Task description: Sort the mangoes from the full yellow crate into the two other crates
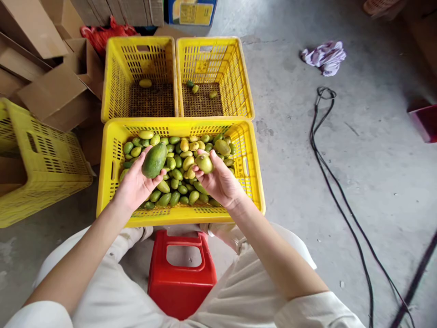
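My left hand [136, 180] is closed on a large dark-green oval fruit [154, 160] with smooth skin. Between the fingers and thumb of my right hand [220, 180] is a smaller yellow-green fruit [204, 163], its end turned up towards me. Both hands are above a wide yellow crate [106, 182], apart from each other. Inside that crate lie many green and yellowish oval fruits [174, 198], partly hidden by my hands.
Behind stand two deeper yellow crates: the left one [118, 73] has one yellow fruit [145, 83], the right one [235, 68] several small fruits. Cardboard boxes [51, 95] and a tilted crate [51, 150] lie left. A red stool [180, 291], black cable [327, 177] and cloth [324, 57] are on the floor.
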The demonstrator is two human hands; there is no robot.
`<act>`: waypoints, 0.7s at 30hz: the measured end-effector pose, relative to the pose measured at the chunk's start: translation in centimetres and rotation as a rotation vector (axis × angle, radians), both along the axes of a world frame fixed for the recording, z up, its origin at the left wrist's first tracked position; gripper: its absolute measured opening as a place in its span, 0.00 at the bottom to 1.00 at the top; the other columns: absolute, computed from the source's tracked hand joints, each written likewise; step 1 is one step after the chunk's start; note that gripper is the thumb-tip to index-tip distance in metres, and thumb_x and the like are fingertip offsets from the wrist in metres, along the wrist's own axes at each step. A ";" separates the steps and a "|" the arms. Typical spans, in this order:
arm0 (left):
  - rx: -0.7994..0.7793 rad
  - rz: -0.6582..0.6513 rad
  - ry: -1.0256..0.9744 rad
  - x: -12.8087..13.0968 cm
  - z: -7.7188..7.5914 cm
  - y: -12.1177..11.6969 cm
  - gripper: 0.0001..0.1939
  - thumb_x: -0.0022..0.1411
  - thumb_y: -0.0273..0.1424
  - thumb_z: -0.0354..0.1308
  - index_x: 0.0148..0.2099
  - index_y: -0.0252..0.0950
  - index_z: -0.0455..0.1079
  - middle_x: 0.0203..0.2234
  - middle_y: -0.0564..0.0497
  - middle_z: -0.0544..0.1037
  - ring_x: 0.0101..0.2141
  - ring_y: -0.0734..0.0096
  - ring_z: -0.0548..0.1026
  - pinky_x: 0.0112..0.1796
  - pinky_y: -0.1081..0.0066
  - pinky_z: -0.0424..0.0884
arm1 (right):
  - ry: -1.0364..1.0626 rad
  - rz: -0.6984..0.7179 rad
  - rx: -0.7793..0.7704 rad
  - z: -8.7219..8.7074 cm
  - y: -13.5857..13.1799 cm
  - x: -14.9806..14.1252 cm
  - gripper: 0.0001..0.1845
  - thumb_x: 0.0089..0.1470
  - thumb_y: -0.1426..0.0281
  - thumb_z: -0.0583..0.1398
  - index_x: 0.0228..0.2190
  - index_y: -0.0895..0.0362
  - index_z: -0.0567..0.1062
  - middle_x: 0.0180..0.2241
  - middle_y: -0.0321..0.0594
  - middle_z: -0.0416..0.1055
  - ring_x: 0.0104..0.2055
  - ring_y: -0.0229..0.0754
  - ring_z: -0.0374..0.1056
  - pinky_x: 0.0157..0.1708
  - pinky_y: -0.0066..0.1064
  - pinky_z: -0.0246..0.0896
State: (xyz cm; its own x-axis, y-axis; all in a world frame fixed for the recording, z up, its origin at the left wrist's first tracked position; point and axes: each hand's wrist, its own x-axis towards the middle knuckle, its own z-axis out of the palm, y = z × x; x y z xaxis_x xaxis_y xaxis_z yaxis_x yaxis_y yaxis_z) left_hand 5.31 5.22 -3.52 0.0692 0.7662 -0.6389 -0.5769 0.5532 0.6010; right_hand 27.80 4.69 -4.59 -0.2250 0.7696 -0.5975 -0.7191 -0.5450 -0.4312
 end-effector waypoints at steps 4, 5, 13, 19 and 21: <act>0.035 0.050 0.024 0.0 -0.4 0.1 0.12 0.71 0.44 0.70 0.46 0.41 0.79 0.39 0.49 0.86 0.33 0.70 0.82 0.31 0.75 0.78 | -0.052 0.001 0.043 -0.2 -0.2 -0.1 0.15 0.63 0.59 0.75 0.34 0.53 0.78 0.34 0.33 0.78 0.35 0.36 0.73 0.29 0.24 0.68; 0.030 0.072 0.036 0.0 -0.4 0.0 0.13 0.70 0.45 0.72 0.45 0.41 0.79 0.39 0.49 0.86 0.35 0.68 0.82 0.33 0.74 0.79 | -0.061 0.002 0.043 -0.2 -0.2 -0.1 0.17 0.62 0.58 0.76 0.33 0.53 0.78 0.34 0.33 0.77 0.34 0.36 0.72 0.28 0.24 0.67; -0.007 -0.003 0.068 -0.4 -0.2 0.0 0.12 0.67 0.45 0.72 0.40 0.44 0.77 0.41 0.49 0.83 0.36 0.67 0.75 0.35 0.69 0.74 | -0.017 0.009 0.031 0.4 0.0 -0.1 0.12 0.69 0.56 0.70 0.42 0.50 0.80 0.35 0.31 0.77 0.29 0.30 0.69 0.24 0.18 0.62; -0.064 0.048 -0.051 -0.1 -0.2 0.2 0.17 0.72 0.48 0.68 0.41 0.39 0.78 0.35 0.48 0.79 0.30 0.72 0.71 0.31 0.73 0.73 | -0.010 -0.004 0.027 0.2 -0.1 0.0 0.10 0.67 0.65 0.67 0.50 0.48 0.82 0.32 0.29 0.74 0.31 0.34 0.71 0.28 0.21 0.68; -0.089 0.062 -0.099 0.1 -0.1 0.1 0.18 0.75 0.47 0.66 0.42 0.36 0.79 0.31 0.49 0.76 0.29 0.73 0.72 0.30 0.76 0.74 | -0.002 -0.023 0.005 0.3 -0.1 -0.1 0.06 0.67 0.66 0.66 0.46 0.50 0.82 0.34 0.31 0.77 0.32 0.35 0.72 0.28 0.22 0.70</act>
State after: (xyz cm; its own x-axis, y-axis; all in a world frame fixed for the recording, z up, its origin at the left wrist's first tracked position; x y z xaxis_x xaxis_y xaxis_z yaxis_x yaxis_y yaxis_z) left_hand 5.38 5.34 -3.65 0.0896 0.7115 -0.6970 -0.6655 0.5634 0.4896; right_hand 27.69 4.61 -4.25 -0.2063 0.7774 -0.5942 -0.7306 -0.5263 -0.4350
